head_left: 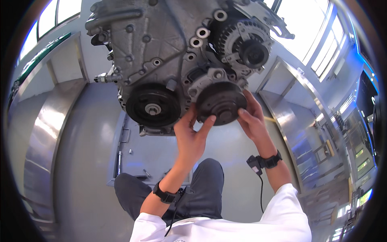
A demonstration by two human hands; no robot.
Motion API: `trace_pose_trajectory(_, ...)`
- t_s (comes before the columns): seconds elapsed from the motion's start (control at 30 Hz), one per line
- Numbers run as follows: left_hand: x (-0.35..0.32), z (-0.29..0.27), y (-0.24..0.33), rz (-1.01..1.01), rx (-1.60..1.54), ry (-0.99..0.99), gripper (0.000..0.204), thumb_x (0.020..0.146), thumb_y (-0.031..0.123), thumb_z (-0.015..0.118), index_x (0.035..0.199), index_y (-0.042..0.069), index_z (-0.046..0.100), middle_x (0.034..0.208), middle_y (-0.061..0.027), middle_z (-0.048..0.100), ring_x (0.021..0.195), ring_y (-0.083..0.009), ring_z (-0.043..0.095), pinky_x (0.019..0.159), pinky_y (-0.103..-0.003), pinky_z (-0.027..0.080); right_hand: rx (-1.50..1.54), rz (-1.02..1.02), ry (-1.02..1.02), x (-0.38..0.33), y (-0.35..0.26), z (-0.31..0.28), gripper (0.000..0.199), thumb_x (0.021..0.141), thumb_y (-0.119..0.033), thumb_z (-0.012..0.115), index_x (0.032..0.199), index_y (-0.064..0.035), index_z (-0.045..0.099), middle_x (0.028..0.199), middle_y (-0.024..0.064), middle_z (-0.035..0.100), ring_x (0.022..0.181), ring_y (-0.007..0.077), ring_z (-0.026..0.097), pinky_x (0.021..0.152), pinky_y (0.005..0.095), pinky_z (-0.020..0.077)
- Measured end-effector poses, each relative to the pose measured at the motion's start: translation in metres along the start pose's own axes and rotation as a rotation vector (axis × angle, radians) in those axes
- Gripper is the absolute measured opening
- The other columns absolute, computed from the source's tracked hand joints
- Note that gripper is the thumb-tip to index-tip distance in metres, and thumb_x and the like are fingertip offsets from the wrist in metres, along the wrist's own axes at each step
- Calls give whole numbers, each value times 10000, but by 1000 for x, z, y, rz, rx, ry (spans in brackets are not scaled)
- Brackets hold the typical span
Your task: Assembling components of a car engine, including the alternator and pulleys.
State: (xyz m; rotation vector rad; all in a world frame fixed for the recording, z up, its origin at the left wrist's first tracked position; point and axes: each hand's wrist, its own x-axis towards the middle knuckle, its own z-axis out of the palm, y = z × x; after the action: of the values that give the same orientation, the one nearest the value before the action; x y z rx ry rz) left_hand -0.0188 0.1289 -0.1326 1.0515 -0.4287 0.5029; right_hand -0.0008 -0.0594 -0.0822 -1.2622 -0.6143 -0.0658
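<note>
A water pump with a dark round pulley (221, 99) sits against the lower front of a grey engine (161, 34). My left hand (192, 135) grips the pulley's lower left rim, its thumb on the front face. From the right side my right hand (253, 119) holds the same part, with the thumb at the front edge and fingers behind. Whether the pump's flange fully touches the engine is hidden. Left of it is a black crankshaft pulley (135, 105) with a centre bolt. An alternator (242, 40) is mounted above right.
Below the engine lies a grey tray (151, 151) holding a long metal tool (119, 161), a small socket (130, 151) and other small tools. Steel benches (48, 125) (284, 117) stand on both sides. A cable (262, 193) hangs from my right wrist device.
</note>
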Motion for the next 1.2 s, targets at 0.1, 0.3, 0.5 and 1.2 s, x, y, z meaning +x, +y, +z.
trace_pose_trajectory(0.1, 1, -2, -3, 12, 32, 7, 512, 830, 66, 741, 1257, -125, 534, 1131, -182, 672, 1059, -182, 620, 969, -306, 443, -28, -10, 13, -1, 4, -3, 651, 868, -36, 680, 1418, 40, 340, 1358, 148, 495, 1263, 232, 487, 1052, 371, 388)
trace_pose_trajectory(0.3, -5, -2, -18, 29, 89, 40, 553, 800, 87, 764, 1266, -106, 535, 1107, -197, 684, 1009, -202, 652, 925, -300, 467, -55, -22, 69, -11, 12, -12, 658, 859, -43, 690, 1423, 21, 358, 1374, 145, 468, 1258, 241, 489, 1055, 412, 382)
trace_pose_trajectory(0.5, -34, -16, -16, -230, -80, -7, 471, 785, -46, 737, 1213, -72, 540, 1184, -125, 602, 1109, -177, 561, 1034, -339, 399, -57, 101, 157, -43, 21, -5, 719, 851, -74, 714, 1432, 80, 320, 1394, 185, 458, 1287, 275, 476, 1072, 408, 384)
trace_pose_trajectory(1.2, -162, -115, -29, -577, -234, 231, 658, 832, 116, 753, 1366, 23, 379, 1261, -103, 535, 1181, -181, 532, 1004, -317, 437, -38, 609, -45, -117, 114, 69, 680, 941, -225, 653, 1452, 75, 318, 1389, 149, 480, 1260, 210, 478, 1054, 346, 394)
